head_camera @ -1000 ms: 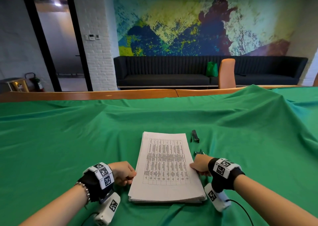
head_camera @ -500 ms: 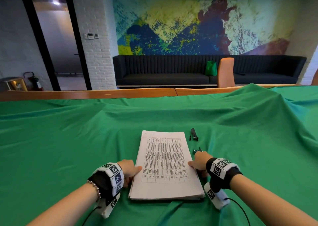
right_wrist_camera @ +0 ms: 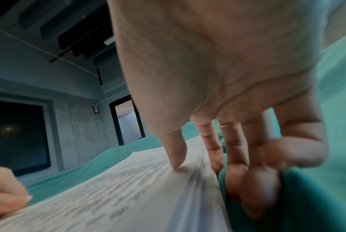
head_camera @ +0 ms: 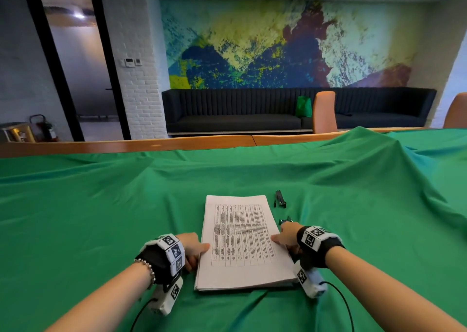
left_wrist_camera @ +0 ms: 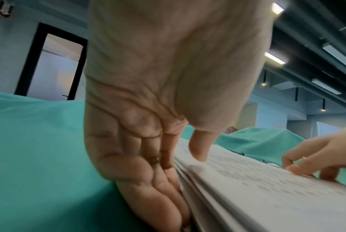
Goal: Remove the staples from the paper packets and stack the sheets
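A thick stack of printed sheets (head_camera: 240, 240) lies on the green cloth in front of me. My left hand (head_camera: 195, 249) holds its left edge, thumb on the top sheet and fingers (left_wrist_camera: 168, 185) along the side. On the right edge my right hand (head_camera: 286, 238) does the same, thumb on top and fingers (right_wrist_camera: 245, 185) down beside the edge. Each wrist view shows the stack (left_wrist_camera: 267, 188) (right_wrist_camera: 118, 196) close up between the two hands. A black staple remover (head_camera: 280, 199) lies just past the stack's far right corner. A small heap of pulled staples (head_camera: 285, 221) sits right behind my right hand.
The green cloth (head_camera: 101, 218) covers the table and rises in a fold at the far right (head_camera: 366, 159). The wooden table edge (head_camera: 177, 143) runs along the back, with orange chairs (head_camera: 324, 111) and a dark sofa beyond.
My left hand has slid right from beside the stack to its left edge and set its thumb on the top sheet. The right hand has stayed at the right edge.
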A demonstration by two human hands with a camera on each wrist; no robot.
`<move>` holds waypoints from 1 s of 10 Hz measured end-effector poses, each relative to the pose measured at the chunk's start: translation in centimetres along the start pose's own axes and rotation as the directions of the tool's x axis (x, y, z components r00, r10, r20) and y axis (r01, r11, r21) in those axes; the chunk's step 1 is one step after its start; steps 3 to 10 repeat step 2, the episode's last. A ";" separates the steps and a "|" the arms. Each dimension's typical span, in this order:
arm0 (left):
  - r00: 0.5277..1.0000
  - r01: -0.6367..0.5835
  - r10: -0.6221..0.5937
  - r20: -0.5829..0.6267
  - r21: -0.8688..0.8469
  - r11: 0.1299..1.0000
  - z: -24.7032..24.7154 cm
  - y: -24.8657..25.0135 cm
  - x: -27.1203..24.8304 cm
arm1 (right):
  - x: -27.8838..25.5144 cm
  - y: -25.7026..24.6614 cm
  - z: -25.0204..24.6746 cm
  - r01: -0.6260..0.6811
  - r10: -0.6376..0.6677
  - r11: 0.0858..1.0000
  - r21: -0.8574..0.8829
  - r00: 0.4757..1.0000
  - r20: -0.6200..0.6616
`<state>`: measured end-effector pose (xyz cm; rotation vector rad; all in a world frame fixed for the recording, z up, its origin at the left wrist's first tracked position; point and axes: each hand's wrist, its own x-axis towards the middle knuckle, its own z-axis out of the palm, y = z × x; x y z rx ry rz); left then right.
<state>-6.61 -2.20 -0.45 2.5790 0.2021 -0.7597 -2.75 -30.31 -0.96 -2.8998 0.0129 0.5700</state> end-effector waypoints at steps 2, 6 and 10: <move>0.999 -0.034 0.033 -0.041 -0.024 0.999 -2.9 2.1 -1.2 | 0.6 -0.1 -2.6 -0.050 0.049 0.998 0.049 0.999 0.022; 0.999 -0.034 0.033 -0.041 -0.024 0.999 -2.9 2.1 -1.2 | 0.6 -0.1 -2.6 -0.050 0.049 0.998 0.049 0.999 0.022; 0.999 -0.034 0.033 -0.041 -0.024 0.999 -2.9 2.1 -1.2 | 0.6 -0.1 -2.6 -0.050 0.049 0.998 0.049 0.999 0.022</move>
